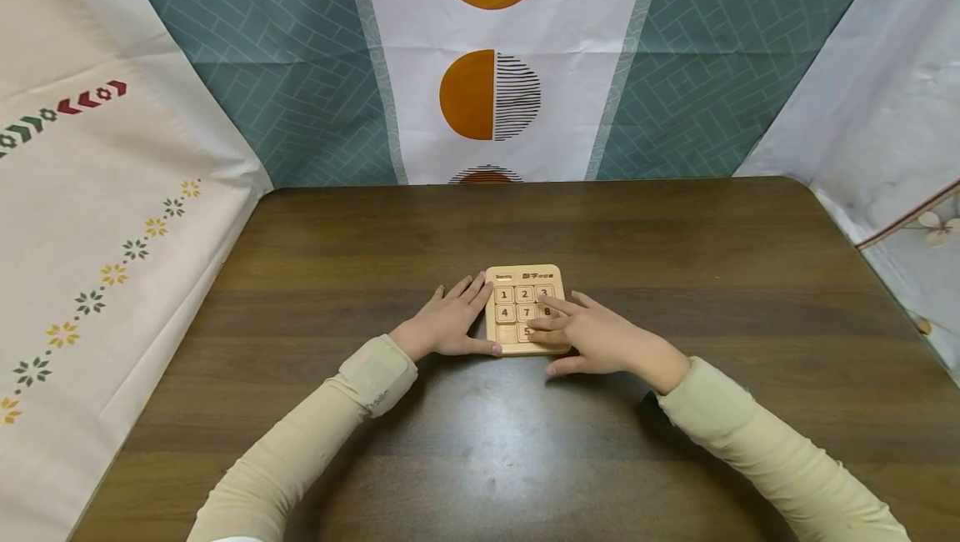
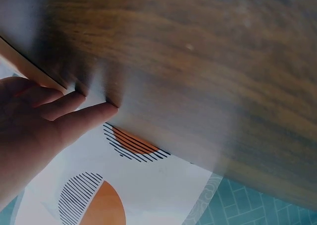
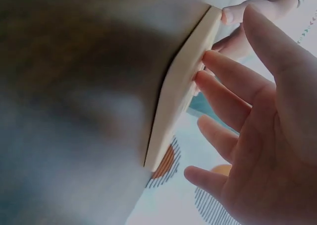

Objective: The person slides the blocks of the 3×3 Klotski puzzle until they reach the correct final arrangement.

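Brown table, teal cloth behind (circles down its white middle), flowered cream cloth left

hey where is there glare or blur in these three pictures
Head view: white glare on the dark brown wood-grain table, below the flat pale wooden number puzzle; left wrist view: hazy sheen across the table, dark streaks, shadow or reflection, beside the left hand; right wrist view: table grain blurred, washed-out brightness at upper right.
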### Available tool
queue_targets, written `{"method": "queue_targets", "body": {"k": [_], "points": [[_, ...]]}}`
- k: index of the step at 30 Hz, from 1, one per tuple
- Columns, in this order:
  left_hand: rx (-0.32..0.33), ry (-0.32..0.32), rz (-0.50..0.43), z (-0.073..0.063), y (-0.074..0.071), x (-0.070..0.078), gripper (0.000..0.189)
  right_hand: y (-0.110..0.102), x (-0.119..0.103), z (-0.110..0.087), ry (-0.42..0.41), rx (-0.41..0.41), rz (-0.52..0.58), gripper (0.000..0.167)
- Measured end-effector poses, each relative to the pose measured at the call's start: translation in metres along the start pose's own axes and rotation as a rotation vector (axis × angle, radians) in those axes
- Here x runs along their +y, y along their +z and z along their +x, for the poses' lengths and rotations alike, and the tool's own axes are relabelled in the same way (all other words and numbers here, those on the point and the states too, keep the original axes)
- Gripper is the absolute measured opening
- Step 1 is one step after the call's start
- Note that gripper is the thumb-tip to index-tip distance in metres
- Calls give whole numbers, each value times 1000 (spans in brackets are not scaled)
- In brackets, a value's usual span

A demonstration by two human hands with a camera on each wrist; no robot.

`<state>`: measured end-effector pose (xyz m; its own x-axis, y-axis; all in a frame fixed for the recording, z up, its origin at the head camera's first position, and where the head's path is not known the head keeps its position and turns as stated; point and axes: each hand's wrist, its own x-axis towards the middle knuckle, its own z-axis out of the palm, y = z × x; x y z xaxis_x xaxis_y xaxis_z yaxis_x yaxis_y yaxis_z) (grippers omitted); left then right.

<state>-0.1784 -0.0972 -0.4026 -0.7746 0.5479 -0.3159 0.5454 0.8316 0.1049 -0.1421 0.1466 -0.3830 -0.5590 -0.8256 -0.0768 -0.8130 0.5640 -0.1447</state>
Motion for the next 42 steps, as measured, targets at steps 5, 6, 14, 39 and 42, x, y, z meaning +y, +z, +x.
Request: {"method": "queue_targets", "body": {"k": [5, 6, 14, 39, 42], "points": [[-1, 2, -1, 0, 0, 0, 103, 4, -2, 3, -14, 25, 10, 57], [-1, 4, -1, 0, 0, 0, 103, 4, -3, 4, -17, 30, 9, 58], [8, 15, 10, 1, 2, -1, 104, 7, -10, 14, -22, 8, 2, 60], [12, 10, 2, 2, 2, 0, 104, 11, -10, -4, 69, 12, 44, 60], [14, 13, 3, 2, 2, -1, 104, 11, -12, -5, 62, 13, 49, 60]]}}
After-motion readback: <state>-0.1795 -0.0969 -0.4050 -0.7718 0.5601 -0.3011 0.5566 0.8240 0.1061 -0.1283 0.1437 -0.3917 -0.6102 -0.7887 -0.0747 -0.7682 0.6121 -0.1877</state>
